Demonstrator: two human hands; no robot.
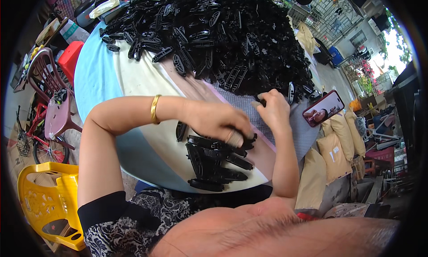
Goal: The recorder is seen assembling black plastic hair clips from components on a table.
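Left hand [218,121] curled over stacked black plastic parts [214,161], right hand [273,109] pinching one black piece [260,101] by the pile [214,29]

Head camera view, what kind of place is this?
Likely an informal outdoor workshop for piecework: a round table heaped with black plastic parts, filled sacks alongside, plastic chairs and a bicycle nearby.

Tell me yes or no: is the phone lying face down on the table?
No. The phone lies screen up at the table's right edge, its display lit with a picture, beside the heap of black plastic parts.
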